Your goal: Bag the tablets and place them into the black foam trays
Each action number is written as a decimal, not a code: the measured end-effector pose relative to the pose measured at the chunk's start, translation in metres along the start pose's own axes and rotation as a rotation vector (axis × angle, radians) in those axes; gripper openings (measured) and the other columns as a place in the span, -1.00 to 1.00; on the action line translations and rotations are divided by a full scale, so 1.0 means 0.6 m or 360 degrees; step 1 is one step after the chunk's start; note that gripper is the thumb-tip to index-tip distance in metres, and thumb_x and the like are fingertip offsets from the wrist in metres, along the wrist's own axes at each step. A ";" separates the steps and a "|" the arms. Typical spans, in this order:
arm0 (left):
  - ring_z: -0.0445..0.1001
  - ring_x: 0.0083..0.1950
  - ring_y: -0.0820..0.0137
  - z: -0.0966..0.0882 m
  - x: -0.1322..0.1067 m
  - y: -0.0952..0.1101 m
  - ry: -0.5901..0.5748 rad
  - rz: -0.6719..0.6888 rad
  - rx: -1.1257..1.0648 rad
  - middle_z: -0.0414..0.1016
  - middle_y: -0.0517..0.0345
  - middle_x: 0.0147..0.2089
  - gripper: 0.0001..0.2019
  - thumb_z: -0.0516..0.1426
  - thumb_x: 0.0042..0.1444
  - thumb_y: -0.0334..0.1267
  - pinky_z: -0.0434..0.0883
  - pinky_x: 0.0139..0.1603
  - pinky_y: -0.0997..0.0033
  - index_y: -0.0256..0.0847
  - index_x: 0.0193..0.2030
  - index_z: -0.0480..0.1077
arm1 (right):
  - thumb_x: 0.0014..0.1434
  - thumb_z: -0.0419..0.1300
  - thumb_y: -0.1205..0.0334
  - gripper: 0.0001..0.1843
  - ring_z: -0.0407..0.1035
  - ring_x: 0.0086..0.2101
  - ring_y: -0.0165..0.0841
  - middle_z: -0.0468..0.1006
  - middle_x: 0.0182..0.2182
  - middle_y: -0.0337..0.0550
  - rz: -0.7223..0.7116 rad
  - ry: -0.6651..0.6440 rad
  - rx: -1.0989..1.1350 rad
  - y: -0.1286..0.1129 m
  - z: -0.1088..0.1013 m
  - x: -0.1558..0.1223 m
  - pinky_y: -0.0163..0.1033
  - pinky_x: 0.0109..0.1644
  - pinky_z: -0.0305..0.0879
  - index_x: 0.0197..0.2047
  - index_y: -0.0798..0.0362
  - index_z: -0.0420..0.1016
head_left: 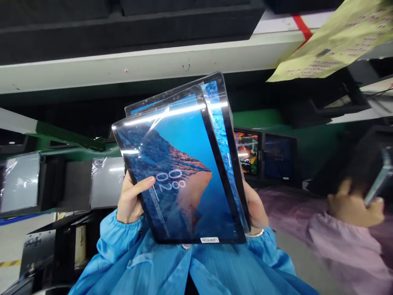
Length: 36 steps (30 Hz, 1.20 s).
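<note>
Two tablets overlap in front of my chest, both with lit screens. The front tablet [187, 205] shows a blue rock picture with large clock digits, and a small white label sits at its lower edge. Clear film covers its face. Behind it, turned a little, the rear tablet [219, 106] shows along the top and right. My left hand [132, 198] grips the front tablet's left edge, thumb on the screen. At the right edge my right hand [256, 207] is wrapped round the rear tablet, its fingers mostly hidden behind.
Black holders carry film-covered tablets [107, 182] at left and lit tablets [247, 151] at right on the green bench. A white shelf edge [153, 63] crosses above. Yellow paper [331, 45] hangs upper right. A co-worker's hand [353, 205] with a pink sleeve holds a device at right.
</note>
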<state>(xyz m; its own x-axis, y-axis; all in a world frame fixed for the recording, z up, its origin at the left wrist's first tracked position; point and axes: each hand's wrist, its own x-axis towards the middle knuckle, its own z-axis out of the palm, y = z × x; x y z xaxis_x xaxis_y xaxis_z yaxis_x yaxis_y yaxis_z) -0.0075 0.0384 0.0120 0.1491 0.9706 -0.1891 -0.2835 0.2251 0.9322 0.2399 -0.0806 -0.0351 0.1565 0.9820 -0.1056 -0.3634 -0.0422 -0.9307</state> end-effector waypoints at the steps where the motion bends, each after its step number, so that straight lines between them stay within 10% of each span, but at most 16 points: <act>1: 0.74 -0.24 0.12 0.000 -0.001 -0.001 -0.0006 0.0015 0.0006 0.72 0.18 -0.27 -0.68 0.33 0.13 -0.26 0.62 0.19 -0.13 -0.11 0.05 0.57 | 0.25 0.12 -0.42 -0.26 0.49 0.18 0.00 0.61 0.17 -0.10 0.0004 0.0006 0.0082 -0.003 0.000 -0.002 0.08 0.25 0.48 0.34 -0.22 0.46; 8: 0.73 -0.17 0.19 -0.017 0.017 0.006 0.0075 -0.0024 0.0131 0.72 0.17 -0.10 -0.52 0.38 0.09 -0.27 0.67 0.07 0.10 -0.09 0.17 0.47 | 0.23 0.34 -0.15 -0.47 0.46 0.22 -0.03 0.58 0.19 -0.21 0.0144 0.0163 0.0062 -0.028 0.006 0.045 0.09 0.31 0.44 0.22 -0.21 0.59; 13: 0.67 -0.01 0.24 -0.136 0.090 -0.047 0.0319 -0.0142 0.0384 0.64 0.10 0.11 -0.32 0.50 -0.12 -0.22 0.63 -0.05 0.39 -0.10 0.19 0.45 | 0.05 0.47 -0.17 -0.33 0.42 0.25 0.00 0.56 0.22 -0.16 0.0247 0.0528 -0.0180 0.051 -0.069 0.112 0.13 0.35 0.37 0.20 -0.13 0.60; 20: 0.64 -0.03 0.13 -0.250 0.169 -0.198 0.0488 -0.0231 0.0836 0.62 -0.07 0.00 -0.28 0.41 -0.07 0.07 0.60 0.04 0.09 -0.23 0.18 0.37 | 0.26 0.22 -0.34 -0.25 0.50 0.13 -0.04 0.57 0.18 0.11 0.0248 0.0541 -0.0561 0.233 -0.122 0.153 0.24 0.24 0.41 0.26 0.07 0.48; 27: -0.11 0.62 -0.16 -0.278 0.175 -0.188 0.0517 0.0007 0.1642 0.02 -0.42 0.55 -0.30 0.29 0.12 0.03 0.02 0.54 -0.17 -0.33 0.31 0.30 | 0.29 0.26 -0.18 -0.42 -0.22 0.51 0.05 -0.01 0.54 0.05 -0.0020 0.0448 -0.1229 0.223 -0.122 0.184 0.24 0.57 -0.23 0.19 0.04 0.53; 30: 0.20 0.47 -0.33 -0.298 0.138 -0.192 0.0643 -0.0158 0.1929 0.28 -0.57 0.34 -0.43 0.17 0.19 0.04 0.19 0.38 -0.34 -0.39 0.17 0.37 | 0.28 0.32 -0.14 -0.33 -0.15 0.48 0.16 0.03 0.51 0.21 0.0000 0.0566 -0.1373 0.228 -0.139 0.197 0.39 0.50 -0.11 0.29 0.11 0.42; 33: 0.54 0.09 -0.29 -0.301 0.105 -0.216 0.0658 -0.0391 0.2026 0.52 -0.27 -0.18 -0.68 0.13 0.17 -0.02 0.42 0.08 -0.26 -0.26 -0.13 0.38 | 0.36 0.28 -0.06 -0.48 0.40 0.18 -0.03 0.45 0.23 0.10 0.0087 0.0618 -0.1391 0.256 -0.146 0.208 0.23 0.26 0.38 0.24 0.07 0.43; 36: 0.56 -0.08 -0.20 -0.284 0.085 -0.218 0.0700 -0.0446 0.2066 0.43 -0.03 -0.37 -0.80 0.04 0.24 -0.04 0.42 -0.01 -0.17 -0.12 -0.22 0.26 | 0.40 0.25 -0.01 -0.60 0.51 -0.04 -0.18 0.55 0.05 -0.06 0.0084 0.0629 -0.1372 0.272 -0.155 0.207 0.03 0.06 0.53 0.17 0.07 0.48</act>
<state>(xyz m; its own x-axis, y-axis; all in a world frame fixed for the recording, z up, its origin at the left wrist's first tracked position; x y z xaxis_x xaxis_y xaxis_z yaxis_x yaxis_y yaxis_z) -0.1245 0.0729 -0.1723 -0.3199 0.9084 -0.2691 0.8105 0.4094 0.4189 0.2857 0.0173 -0.2327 0.5163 0.8482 -0.1186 0.3997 -0.3611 -0.8425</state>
